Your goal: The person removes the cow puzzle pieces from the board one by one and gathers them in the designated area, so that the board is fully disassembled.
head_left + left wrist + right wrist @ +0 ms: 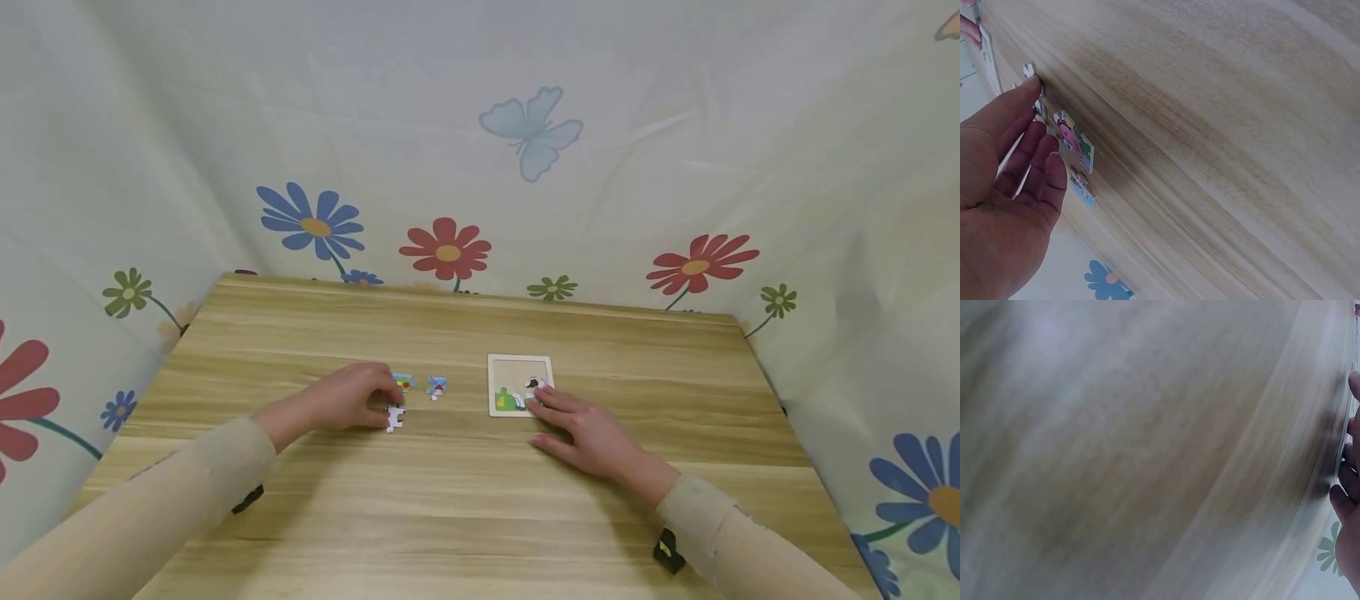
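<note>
My left hand point(348, 397) pinches a white jigsaw piece with black marks point(395, 418) between thumb and fingers, low over the table. Just past its fingertips lie a blue piece with a red dot point(405, 383) and a blue piece with a red patch point(437, 387). Below the curled fingers in the left wrist view are a pink and green piece point(1077, 140) and a light blue one point(1083, 187). My right hand point(588, 433) rests its extended fingers on the lower right of the square puzzle tray point(519, 357), partly covering the fitted pieces, green ones point(507, 400) among them.
The wooden table point(450, 508) reaches back to a pale cloth backdrop point(420, 125) printed with flowers and a butterfly. More cloth hangs along both sides. A black strap device point(667, 552) sits under the right wrist.
</note>
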Motion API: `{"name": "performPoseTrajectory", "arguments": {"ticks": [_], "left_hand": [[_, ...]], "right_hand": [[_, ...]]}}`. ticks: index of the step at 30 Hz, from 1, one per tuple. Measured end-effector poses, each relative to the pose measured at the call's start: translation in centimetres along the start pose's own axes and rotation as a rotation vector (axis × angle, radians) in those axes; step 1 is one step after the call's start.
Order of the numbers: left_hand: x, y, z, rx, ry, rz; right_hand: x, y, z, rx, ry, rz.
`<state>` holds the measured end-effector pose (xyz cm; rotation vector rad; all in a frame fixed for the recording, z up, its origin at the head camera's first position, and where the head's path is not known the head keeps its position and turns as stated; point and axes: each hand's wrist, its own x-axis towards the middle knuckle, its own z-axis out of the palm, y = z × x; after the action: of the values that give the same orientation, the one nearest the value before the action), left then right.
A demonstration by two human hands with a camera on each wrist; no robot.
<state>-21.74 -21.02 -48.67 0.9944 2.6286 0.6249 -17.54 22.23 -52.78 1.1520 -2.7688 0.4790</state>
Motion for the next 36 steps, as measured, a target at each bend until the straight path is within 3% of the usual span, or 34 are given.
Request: {"name": "performPoseTrajectory", "arguments": {"ticks": [36], "left_hand": [[0.19, -0.18, -0.08, -0.025, 0.009, -0.011]], "right_hand": [[-0.01, 0.12, 0.21, -0.024, 0.001, -0.007]]}}
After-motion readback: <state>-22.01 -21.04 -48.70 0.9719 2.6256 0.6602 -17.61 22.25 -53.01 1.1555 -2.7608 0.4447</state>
